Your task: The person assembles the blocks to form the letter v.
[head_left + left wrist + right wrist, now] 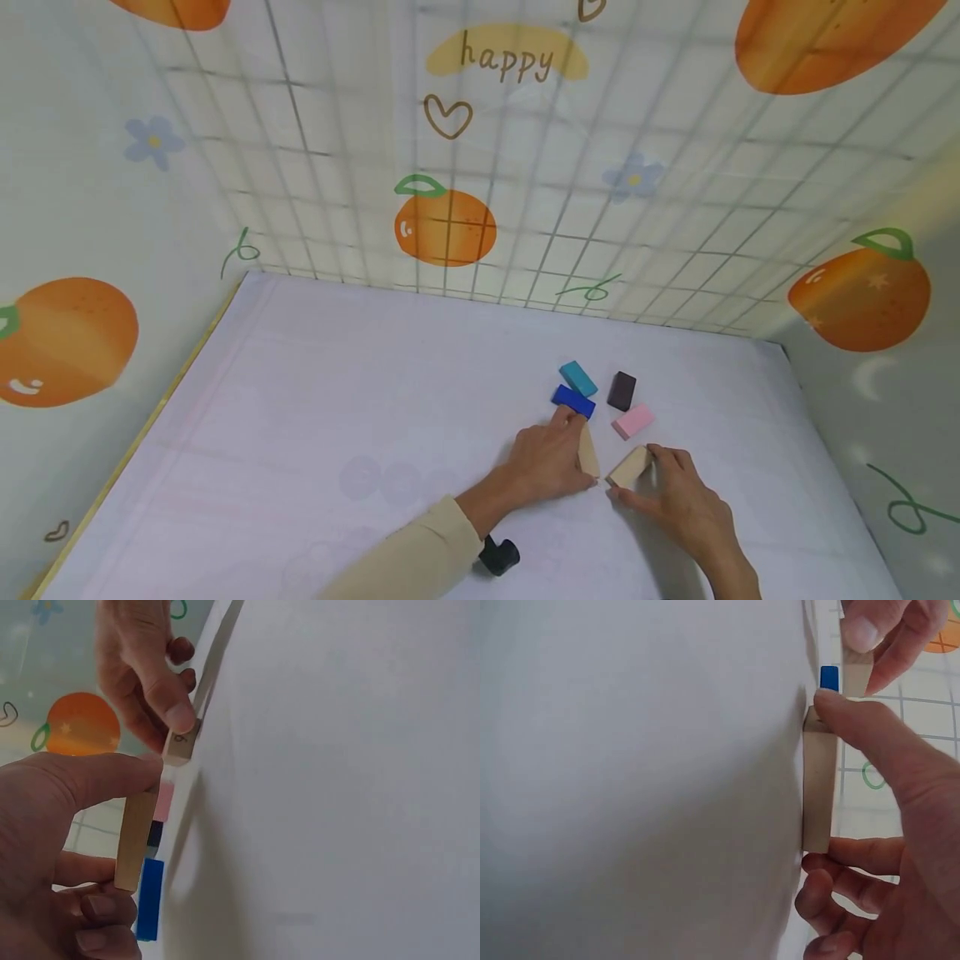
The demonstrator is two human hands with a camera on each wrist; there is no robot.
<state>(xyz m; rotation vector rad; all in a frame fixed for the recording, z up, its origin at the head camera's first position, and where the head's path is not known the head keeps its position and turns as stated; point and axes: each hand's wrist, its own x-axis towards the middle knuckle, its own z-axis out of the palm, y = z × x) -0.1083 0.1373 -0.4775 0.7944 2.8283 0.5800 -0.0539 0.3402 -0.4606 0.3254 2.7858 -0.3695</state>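
My left hand (546, 460) pinches a plain wooden block (588, 454) lengthwise between thumb and fingers. In the left wrist view that block (135, 840) is held with a narrow face toward the camera. My right hand (693, 504) grips a second wooden block (628, 467) by its two ends, thumb at the near end. A small dark mark like a 6 or 9 shows on the end of this block (180, 746) in the left wrist view. The right wrist view has it (819, 791) low over the white surface. A small gap separates the two wooden blocks.
Beyond the hands lie a blue block (573, 401), a teal block (577, 378), a dark block (621, 392) and a pink block (633, 422). A black rounded object (500, 557) lies beside the left sleeve. Patterned cloth walls (360, 225) surround the white tabletop (300, 400).
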